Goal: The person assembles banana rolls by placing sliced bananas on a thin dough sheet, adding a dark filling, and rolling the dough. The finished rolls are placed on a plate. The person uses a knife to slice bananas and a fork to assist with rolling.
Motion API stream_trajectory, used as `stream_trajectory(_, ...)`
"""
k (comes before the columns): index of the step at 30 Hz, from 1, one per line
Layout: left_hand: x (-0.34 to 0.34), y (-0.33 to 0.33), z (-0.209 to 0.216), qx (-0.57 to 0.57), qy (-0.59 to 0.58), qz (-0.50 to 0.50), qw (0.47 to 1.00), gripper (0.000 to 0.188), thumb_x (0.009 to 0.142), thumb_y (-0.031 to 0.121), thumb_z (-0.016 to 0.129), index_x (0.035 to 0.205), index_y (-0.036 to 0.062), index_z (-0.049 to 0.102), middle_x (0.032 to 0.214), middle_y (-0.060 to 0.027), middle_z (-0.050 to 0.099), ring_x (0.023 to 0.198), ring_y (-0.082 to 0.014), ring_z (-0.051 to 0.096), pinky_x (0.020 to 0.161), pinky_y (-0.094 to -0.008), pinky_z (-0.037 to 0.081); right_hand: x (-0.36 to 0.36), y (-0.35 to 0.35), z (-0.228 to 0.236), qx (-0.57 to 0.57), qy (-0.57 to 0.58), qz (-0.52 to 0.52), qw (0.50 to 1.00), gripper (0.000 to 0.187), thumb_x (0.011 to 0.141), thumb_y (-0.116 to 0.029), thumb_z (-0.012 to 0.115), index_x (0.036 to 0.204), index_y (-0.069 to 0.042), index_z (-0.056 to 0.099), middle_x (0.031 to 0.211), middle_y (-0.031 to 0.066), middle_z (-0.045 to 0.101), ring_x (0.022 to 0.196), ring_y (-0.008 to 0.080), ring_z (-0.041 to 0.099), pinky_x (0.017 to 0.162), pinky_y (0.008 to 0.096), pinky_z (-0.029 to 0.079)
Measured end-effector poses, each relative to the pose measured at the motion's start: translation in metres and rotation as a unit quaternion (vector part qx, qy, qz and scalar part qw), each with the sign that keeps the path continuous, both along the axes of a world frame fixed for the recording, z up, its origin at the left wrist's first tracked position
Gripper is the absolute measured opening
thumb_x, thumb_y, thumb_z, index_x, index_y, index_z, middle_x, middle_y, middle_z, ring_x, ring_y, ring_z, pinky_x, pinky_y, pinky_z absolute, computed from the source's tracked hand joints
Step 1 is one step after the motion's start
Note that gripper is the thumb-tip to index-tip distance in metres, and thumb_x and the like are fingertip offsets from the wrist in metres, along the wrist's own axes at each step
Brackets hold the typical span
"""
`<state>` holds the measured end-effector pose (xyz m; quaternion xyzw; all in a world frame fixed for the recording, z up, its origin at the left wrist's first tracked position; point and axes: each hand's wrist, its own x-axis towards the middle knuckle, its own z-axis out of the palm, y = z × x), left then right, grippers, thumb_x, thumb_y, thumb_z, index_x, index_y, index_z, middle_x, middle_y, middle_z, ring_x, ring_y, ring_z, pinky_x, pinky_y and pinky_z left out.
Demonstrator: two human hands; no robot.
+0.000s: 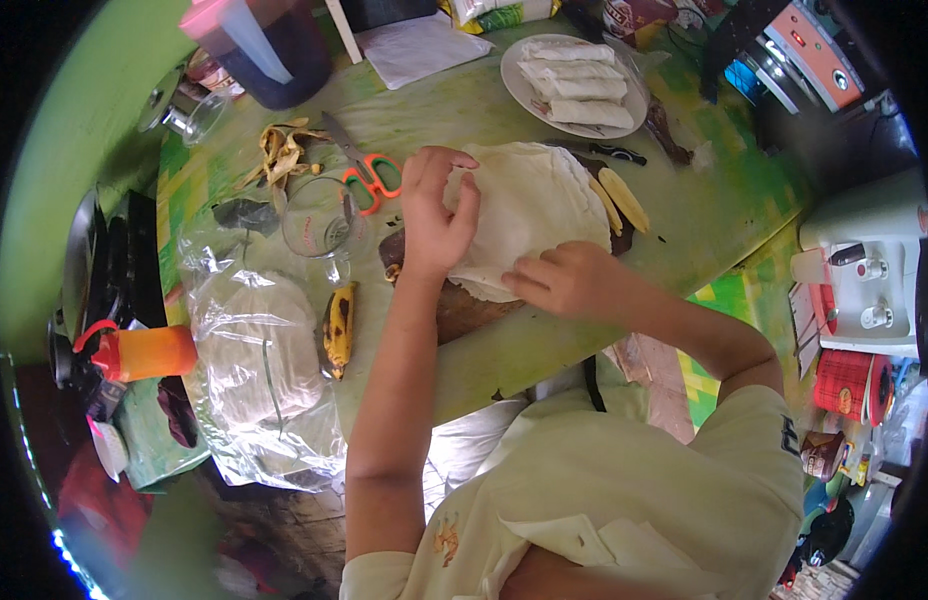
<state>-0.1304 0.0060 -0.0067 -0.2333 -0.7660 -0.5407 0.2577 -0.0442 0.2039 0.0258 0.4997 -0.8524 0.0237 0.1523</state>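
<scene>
A round white spring roll wrapper (539,195) lies over a brown wooden board (464,318) on the table. At its upper left edge, my left hand (439,210) is open, thumb and fingers curved with a gap between them. My right hand (564,285) pinches the wrapper's near edge. Two banana slices (624,200) rest by its right side. Beyond it lies a black-handled knife (609,150), partly hidden. A white plate (514,75) farther back holds several rolled wrappers (584,85). On the left, a clear plastic bag (259,350) covers a pale stack of round sheets.
Left of my left hand are orange-handled scissors (374,183), a clear glass (316,220), banana peels (284,152) and a spotted banana (338,330). A pitcher (269,60) of dark liquid stands at the back left. An orange bottle (149,352) lies near the left edge.
</scene>
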Motion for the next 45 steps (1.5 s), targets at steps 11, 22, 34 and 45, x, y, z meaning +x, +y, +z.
stream_trajectory(11, 0.003, 0.007, 0.010, -0.153, -0.005, 0.062, 0.986, 0.030, 0.081, 0.007, 0.070, 0.111, 0.0040, 0.068, 0.106, -0.0142, 0.068, 0.103, -0.0341, 0.060, 0.095, -0.0428, 0.045, 0.026, 0.029, -0.021, -0.129, -0.046, 0.112, 0.984, 0.033, 0.087, -0.024, 0.066, 0.117, -0.011, 0.066, 0.116, -0.0003, 0.066, 0.094, 0.0128, 0.062, 0.073, 0.0307, 0.045)
stream_trajectory(22, -0.004, -0.006, 0.001, -0.203, -0.097, -0.022, 0.974, 0.019, 0.082, 0.008, 0.072, 0.100, 0.0019, 0.071, 0.096, -0.0141, 0.070, 0.092, -0.0291, 0.066, 0.083, -0.0372, 0.051, 0.002, 0.086, -0.014, -0.328, 0.033, -0.370, 0.868, 0.022, 0.084, -0.005, 0.068, 0.105, -0.006, 0.067, 0.100, 0.0105, 0.063, 0.090, 0.0307, 0.060, 0.078, 0.0392, 0.048)
stream_trajectory(34, -0.004, -0.005, 0.000, -0.181, -0.074, -0.020, 0.981, 0.014, 0.080, 0.001, 0.070, 0.094, 0.0012, 0.069, 0.090, -0.0133, 0.068, 0.087, -0.0309, 0.065, 0.079, -0.0390, 0.051, -0.050, 0.126, -0.012, -0.250, -0.059, -0.338, 0.905, 0.029, 0.090, 0.003, 0.055, 0.117, -0.005, 0.062, 0.108, 0.0147, 0.063, 0.101, 0.0337, 0.060, 0.088, 0.0388, 0.050)
stream_trajectory(45, -0.006, -0.004, -0.003, -0.171, -0.070, -0.025, 0.982, 0.013, 0.081, -0.001, 0.068, 0.095, -0.0009, 0.068, 0.090, -0.0150, 0.067, 0.085, -0.0306, 0.067, 0.076, -0.0370, 0.053, -0.083, 0.145, -0.019, -0.096, -0.154, -0.335, 0.925, 0.020, 0.088, -0.007, 0.062, 0.106, -0.002, 0.054, 0.102, 0.0192, 0.060, 0.095, 0.0369, 0.058, 0.078, 0.0463, 0.046)
